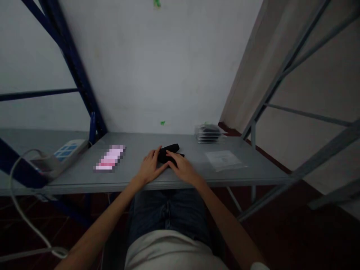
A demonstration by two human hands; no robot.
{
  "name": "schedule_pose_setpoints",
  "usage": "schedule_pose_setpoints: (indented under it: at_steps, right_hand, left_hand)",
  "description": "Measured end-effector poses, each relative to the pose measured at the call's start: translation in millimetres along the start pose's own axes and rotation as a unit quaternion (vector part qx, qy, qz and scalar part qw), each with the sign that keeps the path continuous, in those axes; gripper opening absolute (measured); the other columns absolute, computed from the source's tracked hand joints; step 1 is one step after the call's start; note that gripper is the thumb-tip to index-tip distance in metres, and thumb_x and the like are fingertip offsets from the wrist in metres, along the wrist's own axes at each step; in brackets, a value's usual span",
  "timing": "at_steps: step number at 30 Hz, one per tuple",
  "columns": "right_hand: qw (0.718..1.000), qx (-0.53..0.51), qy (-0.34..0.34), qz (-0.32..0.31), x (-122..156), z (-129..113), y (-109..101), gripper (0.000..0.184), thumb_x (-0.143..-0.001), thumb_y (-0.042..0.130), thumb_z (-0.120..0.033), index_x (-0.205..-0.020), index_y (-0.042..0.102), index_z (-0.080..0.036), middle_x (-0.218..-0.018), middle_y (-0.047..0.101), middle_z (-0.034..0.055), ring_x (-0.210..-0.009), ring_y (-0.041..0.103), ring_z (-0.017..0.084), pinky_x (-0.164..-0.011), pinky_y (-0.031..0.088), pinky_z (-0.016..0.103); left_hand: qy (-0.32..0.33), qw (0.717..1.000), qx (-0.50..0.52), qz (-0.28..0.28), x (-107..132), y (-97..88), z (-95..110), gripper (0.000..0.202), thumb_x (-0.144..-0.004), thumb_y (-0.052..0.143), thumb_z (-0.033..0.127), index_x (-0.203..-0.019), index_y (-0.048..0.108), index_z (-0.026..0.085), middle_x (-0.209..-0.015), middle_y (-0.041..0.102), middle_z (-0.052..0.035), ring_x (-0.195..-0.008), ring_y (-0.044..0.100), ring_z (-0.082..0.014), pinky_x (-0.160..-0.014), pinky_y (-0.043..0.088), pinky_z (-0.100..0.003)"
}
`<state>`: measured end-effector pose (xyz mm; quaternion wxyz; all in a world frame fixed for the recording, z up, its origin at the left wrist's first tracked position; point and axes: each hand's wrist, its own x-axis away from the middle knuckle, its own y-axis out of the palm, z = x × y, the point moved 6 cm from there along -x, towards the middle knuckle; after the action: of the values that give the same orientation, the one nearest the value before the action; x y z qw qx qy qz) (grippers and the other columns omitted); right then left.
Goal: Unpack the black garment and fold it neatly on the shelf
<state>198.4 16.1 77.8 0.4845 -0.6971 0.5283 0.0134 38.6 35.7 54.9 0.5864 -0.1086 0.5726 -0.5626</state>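
Observation:
A black folded item (170, 149), soft-looking like cloth, lies on the grey tabletop near its front edge. Its exact kind is hard to make out in the dim light, and part of it is under my fingers. My left hand (149, 167) rests at its left side, fingers stretched and thumb spread toward the right. From the other side, my right hand (184, 169) reaches over the item with its fingers extended on top. The two thumbs come close together in front of it. Neither hand is visibly closed around the item.
A stack of clear plastic packets (210, 134) stands at the back right, with a single flat clear packet (224, 160) before it. A pixelated phone-like rectangle (110, 158) lies left. Beyond the blue post (75, 71) is a power strip (66, 152) with a white cable (21, 210).

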Motion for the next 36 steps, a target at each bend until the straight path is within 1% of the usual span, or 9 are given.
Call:
schedule_pose_setpoints:
  at_steps: [4,8,11,15,18,23,26,31,36]
  right_hand:
    - [1.0,-0.014,0.01,-0.006,4.0,11.1,0.1,0.048,-0.103,0.049,-0.026,-0.151,0.049,-0.022,-0.148,0.059,0.0117,-0.138,0.054,0.022,-0.119,0.04,0.044]
    - [0.999,-0.032,-0.01,-0.025,5.6,4.0,-0.9,0.049,-0.104,0.046,-0.024,-0.153,0.047,-0.025,-0.153,0.055,0.0094,-0.142,0.05,0.021,-0.122,0.038,0.043]
    - [0.997,-0.053,-0.03,-0.038,4.9,-4.8,2.7,0.05,-0.104,0.044,-0.021,-0.153,0.045,-0.025,-0.153,0.054,0.0084,-0.143,0.049,0.019,-0.123,0.037,0.042]
    - [0.998,-0.03,-0.025,-0.045,7.2,0.8,12.3,0.049,-0.102,0.048,-0.02,-0.151,0.047,-0.02,-0.149,0.057,0.0116,-0.139,0.052,0.02,-0.12,0.04,0.041]
    - [0.995,0.066,-0.001,-0.074,13.0,15.2,20.2,0.047,-0.102,0.052,-0.024,-0.149,0.051,-0.017,-0.151,0.055,0.0163,-0.143,0.048,0.025,-0.121,0.038,0.046]
    - [0.975,0.192,0.049,-0.101,17.2,31.6,7.1,0.036,-0.104,0.052,-0.027,-0.138,0.062,-0.018,-0.143,0.062,0.0145,-0.137,0.054,0.025,-0.117,0.04,0.044]
    - [0.961,0.232,0.093,-0.118,19.0,39.4,-15.0,0.031,-0.104,0.053,-0.029,-0.13,0.066,-0.017,-0.131,0.069,0.0125,-0.125,0.061,0.025,-0.109,0.046,0.039]
    - [0.933,0.293,0.177,-0.112,28.0,57.0,-52.3,0.025,-0.102,0.057,-0.033,-0.116,0.073,-0.019,-0.119,0.073,0.0143,-0.111,0.067,0.027,-0.096,0.05,0.037]
    - [0.929,0.313,0.188,-0.058,22.7,59.5,-56.5,0.038,-0.106,0.049,-0.043,-0.102,0.077,-0.017,-0.112,0.074,0.0164,-0.111,0.066,0.028,-0.096,0.05,0.036]
  left_hand:
    - [0.021,1.0,0.008,-0.011,-1.1,2.6,0.9,0.063,-0.101,0.05,0.054,-0.15,0.038,0.017,-0.126,0.066,-0.017,-0.117,0.064,-0.0325,-0.099,0.051,-0.048]
    - [0.012,1.0,0.014,0.005,-1.7,-5.0,2.9,0.05,-0.099,0.053,0.056,-0.13,0.051,0.018,-0.11,0.069,-0.0131,-0.102,0.067,-0.0296,-0.091,0.053,-0.044]
    - [-0.021,0.999,0.022,0.032,-1.9,-13.0,1.5,0.037,-0.098,0.053,0.054,-0.113,0.053,0.02,-0.104,0.067,-0.0109,-0.095,0.066,-0.0278,-0.082,0.053,-0.04]
    - [-0.116,0.991,0.034,0.064,-1.6,-17.9,-12.1,0.026,-0.097,0.051,0.049,-0.1,0.051,0.023,-0.092,0.065,-0.0065,-0.082,0.065,-0.0248,-0.071,0.051,-0.036]
    - [-0.187,0.975,0.04,0.115,0.4,-22.1,-26.8,0.029,-0.095,0.054,0.052,-0.101,0.05,0.023,-0.087,0.063,-0.0048,-0.08,0.065,-0.0259,-0.072,0.052,-0.039]
    - [-0.186,0.959,0.048,0.208,2.5,-28.9,-37.7,0.053,-0.088,0.064,0.051,-0.124,0.046,0.018,-0.12,0.059,-0.015,-0.107,0.063,-0.0311,-0.094,0.053,-0.049]
    - [-0.141,0.973,0.04,0.179,0.0,-24.9,-32.5,0.047,-0.09,0.063,0.05,-0.122,0.05,0.018,-0.122,0.058,-0.0156,-0.114,0.06,-0.0324,-0.102,0.05,-0.052]
    - [-0.076,0.99,0.003,0.122,-2.7,-21.0,-16.2,0.028,-0.095,0.058,0.047,-0.107,0.058,0.022,-0.111,0.063,-0.012,-0.107,0.063,-0.0307,-0.098,0.052,-0.049]
    - [-0.059,0.997,0.026,0.048,-4.8,-14.7,-9.9,0.03,-0.099,0.051,0.049,-0.109,0.058,0.021,-0.089,0.068,-0.0067,-0.084,0.066,-0.0256,-0.082,0.053,-0.042]
